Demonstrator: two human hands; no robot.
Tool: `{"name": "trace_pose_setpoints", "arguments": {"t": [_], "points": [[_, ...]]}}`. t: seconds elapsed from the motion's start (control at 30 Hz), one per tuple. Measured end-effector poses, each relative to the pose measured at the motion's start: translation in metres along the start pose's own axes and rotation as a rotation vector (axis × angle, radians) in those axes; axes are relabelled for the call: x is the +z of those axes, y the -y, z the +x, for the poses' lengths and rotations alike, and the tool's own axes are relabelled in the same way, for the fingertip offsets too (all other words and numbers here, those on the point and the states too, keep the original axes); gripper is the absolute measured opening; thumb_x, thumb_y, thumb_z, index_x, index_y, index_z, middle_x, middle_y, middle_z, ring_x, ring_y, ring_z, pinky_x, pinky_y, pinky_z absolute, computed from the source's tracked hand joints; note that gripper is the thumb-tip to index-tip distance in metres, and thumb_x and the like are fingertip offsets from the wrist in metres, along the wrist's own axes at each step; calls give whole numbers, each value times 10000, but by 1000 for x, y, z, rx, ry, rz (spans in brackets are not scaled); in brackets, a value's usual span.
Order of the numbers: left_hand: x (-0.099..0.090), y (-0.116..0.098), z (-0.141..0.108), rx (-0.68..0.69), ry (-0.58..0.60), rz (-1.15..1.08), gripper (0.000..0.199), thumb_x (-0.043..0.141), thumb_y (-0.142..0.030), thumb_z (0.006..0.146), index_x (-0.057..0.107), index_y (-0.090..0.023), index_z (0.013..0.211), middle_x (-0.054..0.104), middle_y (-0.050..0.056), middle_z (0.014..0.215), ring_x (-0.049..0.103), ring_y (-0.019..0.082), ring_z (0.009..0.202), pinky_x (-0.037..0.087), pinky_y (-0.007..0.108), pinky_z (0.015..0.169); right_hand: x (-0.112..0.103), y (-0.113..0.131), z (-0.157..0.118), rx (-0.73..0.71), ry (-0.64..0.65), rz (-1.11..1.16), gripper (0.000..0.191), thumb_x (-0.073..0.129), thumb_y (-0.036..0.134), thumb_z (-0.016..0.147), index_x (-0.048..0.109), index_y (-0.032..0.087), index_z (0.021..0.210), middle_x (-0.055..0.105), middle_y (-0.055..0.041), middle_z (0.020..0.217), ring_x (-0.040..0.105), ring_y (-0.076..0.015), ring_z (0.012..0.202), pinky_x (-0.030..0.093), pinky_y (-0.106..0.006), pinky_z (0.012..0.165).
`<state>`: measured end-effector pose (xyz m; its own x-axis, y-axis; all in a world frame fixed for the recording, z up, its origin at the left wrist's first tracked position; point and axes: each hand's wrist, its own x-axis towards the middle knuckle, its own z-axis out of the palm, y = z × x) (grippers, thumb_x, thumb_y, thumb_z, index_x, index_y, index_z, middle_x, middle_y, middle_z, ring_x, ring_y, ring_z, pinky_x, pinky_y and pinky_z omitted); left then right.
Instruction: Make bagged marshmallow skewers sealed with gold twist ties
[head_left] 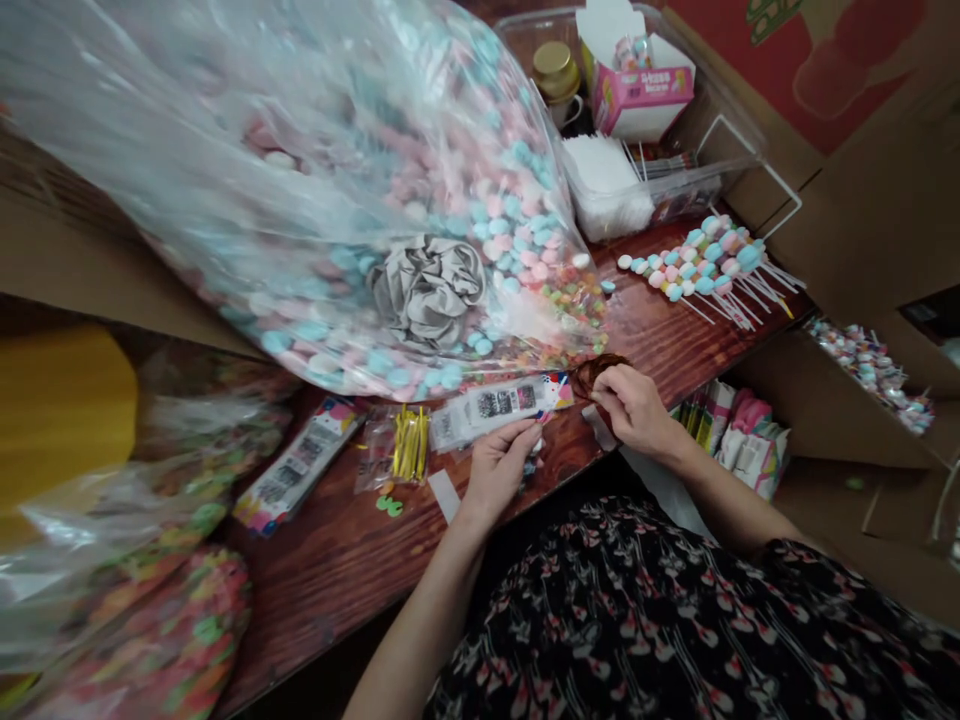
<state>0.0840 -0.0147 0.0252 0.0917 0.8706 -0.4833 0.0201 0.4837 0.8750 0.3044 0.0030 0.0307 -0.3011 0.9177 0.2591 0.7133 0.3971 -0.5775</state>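
Note:
My left hand (501, 468) is closed in a pinch at the table's front edge. A small pale and bluish thing (533, 460) shows under its fingers, too hidden to name. To the right, my right hand (634, 408) pinches at the edge of a bundle of thin, shiny brown strands (600, 370). Just beyond my hands lies a clear pack of printed bags (502, 405) with a colourful end. A small whitish strip (600, 428) is below my right fingers, and another white strip (445, 495) lies left of my left hand.
A huge clear bag of pastel candies (315, 250), with a grey scrunchie (431, 290) on it, fills the back. Yellow twist ties (411, 443) and another printed pack (300, 465) lie left. Candy skewers (709, 260) and a plastic bin (675, 190) stand right.

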Motion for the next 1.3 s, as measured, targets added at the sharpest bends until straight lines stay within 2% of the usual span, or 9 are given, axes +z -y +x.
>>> {"name": "trace_pose_setpoints", "arguments": {"t": [0.1,0.27,0.47,0.57,0.73,0.83,0.93,1.17,1.3], "points": [[1,-5,3,45,2,2,353,739,-478,707,735,-149,836,607,-25,598,555,80,489,445,181,477,-2,6,-3,-10,-34,2,192,421,201,959,581,173,857,589,-43,797,495,-162,774,371,-294,731],[-11,0,5,99,-89,-39,382,744,-484,704,735,-164,912,611,-31,613,554,80,471,431,179,449,21,-2,1,65,46,-351,193,526,330,930,660,196,891,635,-78,939,476,-222,911,340,-334,731],[-18,7,-5,125,-64,-8,359,740,-476,710,742,-154,869,604,-27,592,556,81,475,429,173,458,43,-2,8,115,140,-508,148,474,150,885,617,157,844,618,-113,947,465,-238,918,326,-345,690],[-23,10,-8,108,-75,0,386,728,-494,717,738,-147,887,609,-19,590,562,91,477,401,170,431,32,-4,3,100,22,-365,170,445,183,915,584,167,817,606,-99,882,483,-225,883,359,-336,724],[-16,12,-6,103,-34,27,370,724,-475,710,744,-146,878,619,-16,607,554,93,486,413,186,454,8,11,-8,44,-155,153,161,439,213,941,566,192,845,583,-27,772,528,-156,732,414,-285,687],[-3,4,-4,172,63,26,286,689,-417,730,741,-142,785,600,-20,599,499,76,493,428,189,488,15,33,-8,-129,-110,304,149,480,202,938,628,193,955,644,-34,823,567,-147,761,448,-281,709],[4,-4,-6,208,101,9,232,653,-356,743,723,-137,710,559,-27,570,474,74,509,441,187,501,36,45,-3,-224,-142,284,220,463,168,940,676,192,985,665,-44,792,576,-151,743,462,-291,701],[-10,11,-12,130,67,-127,202,708,-352,724,723,-153,752,606,-8,661,527,90,558,527,222,531,58,39,1,-196,-90,409,213,502,139,906,673,207,1011,683,-35,811,595,-145,734,487,-282,702],[-11,16,-10,199,-3,-157,208,713,-359,752,706,-157,705,598,-13,643,515,83,526,503,209,499,65,46,-5,26,-157,518,85,606,232,854,629,213,934,650,-15,784,595,-146,722,492,-287,708]]}}
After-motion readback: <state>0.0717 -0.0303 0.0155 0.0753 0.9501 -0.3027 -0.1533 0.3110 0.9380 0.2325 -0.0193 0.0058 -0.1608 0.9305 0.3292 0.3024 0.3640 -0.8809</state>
